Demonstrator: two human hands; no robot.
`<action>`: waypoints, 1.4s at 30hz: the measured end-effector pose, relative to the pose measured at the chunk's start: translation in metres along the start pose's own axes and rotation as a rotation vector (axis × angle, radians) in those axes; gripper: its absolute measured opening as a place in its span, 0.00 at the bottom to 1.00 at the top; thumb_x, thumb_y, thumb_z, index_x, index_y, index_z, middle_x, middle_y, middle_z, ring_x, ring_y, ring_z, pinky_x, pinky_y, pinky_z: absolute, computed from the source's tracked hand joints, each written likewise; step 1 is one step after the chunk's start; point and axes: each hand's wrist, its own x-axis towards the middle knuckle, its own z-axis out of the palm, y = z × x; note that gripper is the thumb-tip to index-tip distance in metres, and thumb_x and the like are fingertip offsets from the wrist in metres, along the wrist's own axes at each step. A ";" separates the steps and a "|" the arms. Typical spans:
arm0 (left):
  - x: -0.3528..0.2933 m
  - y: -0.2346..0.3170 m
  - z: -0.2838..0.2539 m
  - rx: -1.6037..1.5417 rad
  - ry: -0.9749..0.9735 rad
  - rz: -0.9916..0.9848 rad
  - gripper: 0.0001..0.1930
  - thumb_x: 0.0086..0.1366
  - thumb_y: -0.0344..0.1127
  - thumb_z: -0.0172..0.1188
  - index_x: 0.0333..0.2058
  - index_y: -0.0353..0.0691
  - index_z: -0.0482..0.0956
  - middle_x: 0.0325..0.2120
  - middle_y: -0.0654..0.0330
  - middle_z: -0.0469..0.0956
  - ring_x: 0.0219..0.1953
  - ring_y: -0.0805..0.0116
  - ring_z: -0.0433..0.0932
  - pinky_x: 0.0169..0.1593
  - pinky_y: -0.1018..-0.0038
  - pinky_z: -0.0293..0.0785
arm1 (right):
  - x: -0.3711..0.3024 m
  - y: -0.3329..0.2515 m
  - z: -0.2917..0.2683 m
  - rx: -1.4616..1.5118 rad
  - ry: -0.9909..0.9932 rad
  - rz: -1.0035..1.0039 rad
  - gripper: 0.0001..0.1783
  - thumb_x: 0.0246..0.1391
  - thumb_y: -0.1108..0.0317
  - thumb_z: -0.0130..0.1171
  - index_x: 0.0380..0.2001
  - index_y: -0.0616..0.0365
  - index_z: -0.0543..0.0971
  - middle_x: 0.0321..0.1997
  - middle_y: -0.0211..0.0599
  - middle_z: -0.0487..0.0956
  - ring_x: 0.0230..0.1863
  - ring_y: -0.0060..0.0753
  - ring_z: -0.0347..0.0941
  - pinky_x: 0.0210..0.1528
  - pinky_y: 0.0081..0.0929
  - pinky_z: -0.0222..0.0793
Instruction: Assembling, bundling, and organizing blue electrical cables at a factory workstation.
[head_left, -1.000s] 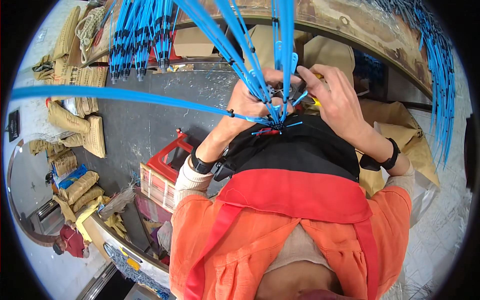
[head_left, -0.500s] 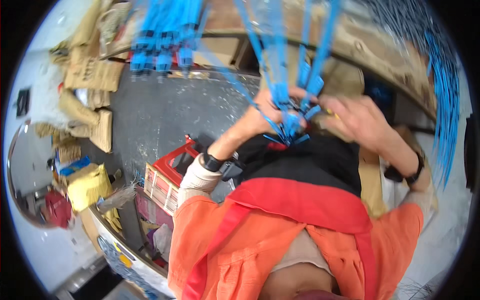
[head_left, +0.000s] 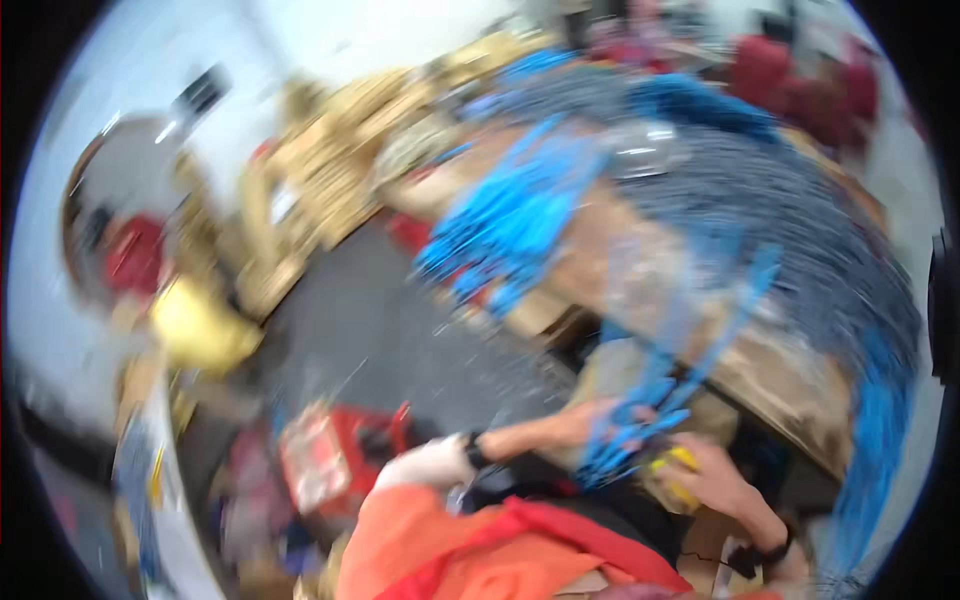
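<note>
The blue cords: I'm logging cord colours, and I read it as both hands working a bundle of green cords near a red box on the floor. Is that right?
Not quite. In the head view the cords are blue, not green. The left hand and right hand do meet at them, and the red box is there on the floor.

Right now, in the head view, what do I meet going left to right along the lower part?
Yellow object → red crate → left hand → blue cords → right hand, its grip around something yellow. The frame is blurred.
</note>
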 end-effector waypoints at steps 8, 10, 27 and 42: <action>0.027 0.014 -0.001 -0.143 -0.129 -0.364 0.22 0.56 0.31 0.65 0.51 0.41 0.77 0.37 0.62 0.80 0.36 0.80 0.76 0.40 0.80 0.74 | -0.023 -0.016 0.011 0.070 0.094 0.289 0.22 0.58 0.56 0.58 0.47 0.59 0.66 0.20 0.32 0.72 0.15 0.27 0.68 0.17 0.24 0.65; 0.030 0.015 -0.003 -0.181 -0.142 -0.337 0.22 0.55 0.31 0.66 0.50 0.41 0.77 0.35 0.63 0.80 0.35 0.80 0.76 0.38 0.80 0.73 | -0.014 0.016 0.004 -0.425 0.443 -0.177 0.24 0.57 0.54 0.60 0.46 0.59 0.66 0.21 0.32 0.72 0.14 0.26 0.68 0.16 0.25 0.64; 0.026 0.006 -0.004 -0.119 -0.051 -0.165 0.19 0.54 0.29 0.64 0.47 0.38 0.79 0.27 0.66 0.78 0.30 0.79 0.75 0.35 0.80 0.72 | -0.018 -0.010 -0.002 0.003 0.140 0.119 0.24 0.59 0.55 0.56 0.48 0.63 0.65 0.25 0.44 0.75 0.23 0.46 0.75 0.27 0.35 0.70; 0.020 -0.008 -0.008 -0.324 -0.048 -0.253 0.17 0.60 0.30 0.63 0.47 0.37 0.72 0.29 0.64 0.77 0.31 0.77 0.77 0.34 0.78 0.73 | -0.002 0.015 -0.003 0.139 -0.070 0.297 0.34 0.60 0.35 0.39 0.43 0.59 0.70 0.26 0.34 0.74 0.24 0.28 0.70 0.27 0.24 0.66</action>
